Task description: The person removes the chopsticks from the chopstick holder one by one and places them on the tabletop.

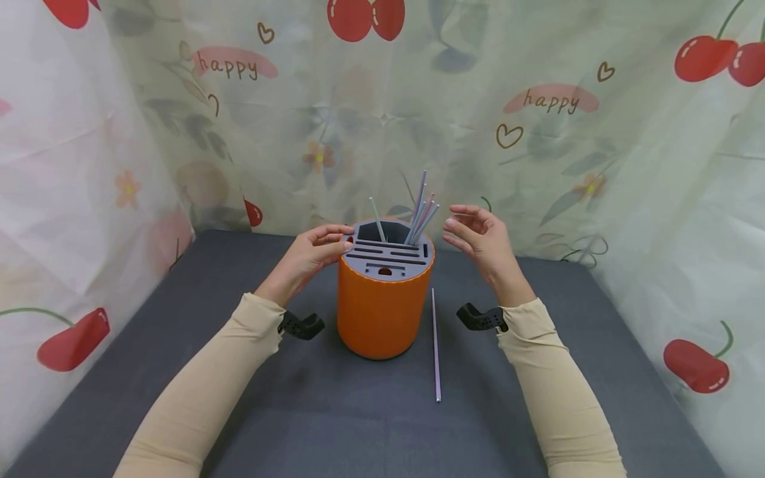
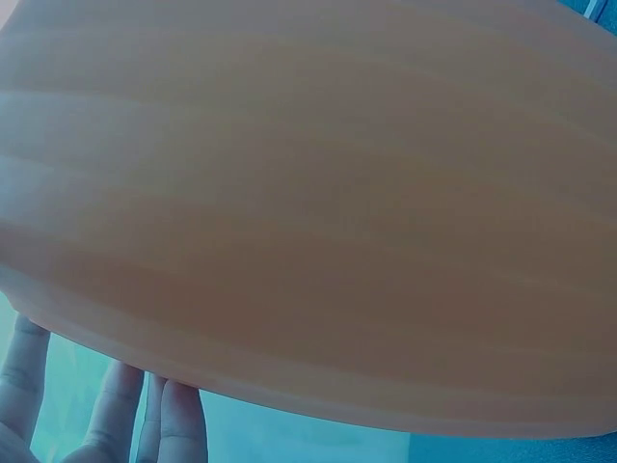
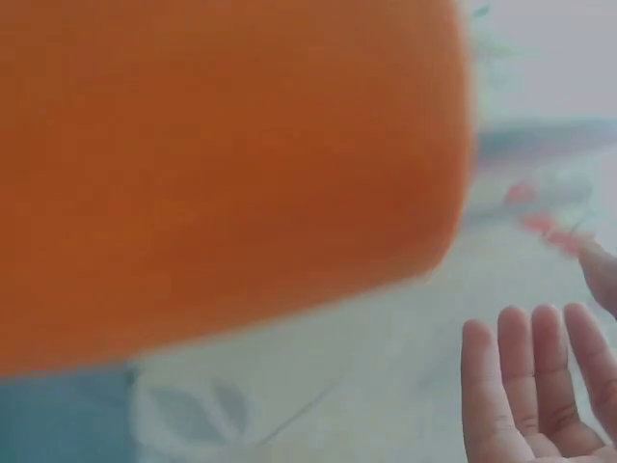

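An orange cylindrical holder (image 1: 382, 312) with a grey slotted top (image 1: 388, 255) stands mid-table. Several thin pastel straws (image 1: 420, 212) lean in its back opening, and one more straw (image 1: 377, 222) stands apart on the left. My left hand (image 1: 331, 244) rests its fingers on the holder's left rim. My right hand (image 1: 461, 229) hovers with relaxed fingers just right of the straws, touching nothing. A loose lilac straw (image 1: 435, 345) lies on the table to the right of the holder. The left wrist view shows the orange wall (image 2: 308, 193) and straight fingers (image 2: 116, 415). The right wrist view shows the blurred holder (image 3: 222, 164) and spread fingers (image 3: 530, 386).
The dark grey tabletop (image 1: 299, 411) is enclosed on three sides by a cherry-print curtain (image 1: 538, 133). Black camera mounts (image 1: 301, 325) (image 1: 481, 317) sit on both wrists.
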### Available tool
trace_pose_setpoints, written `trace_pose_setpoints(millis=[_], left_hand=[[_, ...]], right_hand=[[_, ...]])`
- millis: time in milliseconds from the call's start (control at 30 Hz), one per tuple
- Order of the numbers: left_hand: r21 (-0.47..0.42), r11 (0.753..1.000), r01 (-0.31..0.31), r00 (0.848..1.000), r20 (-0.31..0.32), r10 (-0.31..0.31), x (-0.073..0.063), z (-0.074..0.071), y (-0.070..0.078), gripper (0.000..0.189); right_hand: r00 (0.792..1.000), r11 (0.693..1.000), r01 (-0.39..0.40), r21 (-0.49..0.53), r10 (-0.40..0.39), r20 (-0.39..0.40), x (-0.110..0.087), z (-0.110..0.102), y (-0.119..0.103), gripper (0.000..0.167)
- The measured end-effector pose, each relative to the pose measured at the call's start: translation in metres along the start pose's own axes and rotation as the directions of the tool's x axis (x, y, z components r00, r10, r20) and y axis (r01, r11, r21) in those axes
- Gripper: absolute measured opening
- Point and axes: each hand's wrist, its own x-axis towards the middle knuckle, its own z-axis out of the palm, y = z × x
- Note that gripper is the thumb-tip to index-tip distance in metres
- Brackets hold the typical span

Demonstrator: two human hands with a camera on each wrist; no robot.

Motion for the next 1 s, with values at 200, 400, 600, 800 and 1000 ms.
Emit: trace_pose_setpoints(millis=[200, 400, 600, 800, 1000], left_hand=[[-0.005, 1.0, -0.001, 1.0, 0.001, 0.001, 0.001, 0.001, -0.001, 0.034], [-0.008, 1.0, -0.001, 1.0, 0.001, 0.001, 0.002, 0.001, -0.001, 0.037], [-0.017, 1.0, 0.001, 1.0, 0.0, -0.001, 0.002, 0.0, 0.0, 0.036], [-0.014, 1.0, 0.01, 1.0, -0.009, -0.01, 0.001, 0.0, 0.0, 0.034], [-0.013, 1.0, 0.015, 1.0, -0.018, -0.015, 0.001, 0.0, 0.001, 0.034]], right_hand=[[0.989, 0.988, 0.139, -0.061, -0.135, 0.056, -0.013, 0.02, -0.011, 0.027], [0.982, 0.971, 0.186, -0.153, -0.18, 0.051, -0.015, 0.032, -0.007, 0.027], [0.98, 0.964, 0.198, -0.179, -0.191, 0.052, -0.011, 0.037, -0.004, 0.026], [0.985, 0.958, 0.173, -0.228, -0.161, 0.07, -0.009, 0.039, -0.002, 0.025], [0.989, 0.957, 0.145, -0.252, -0.13, 0.078, -0.008, 0.04, -0.001, 0.025]])
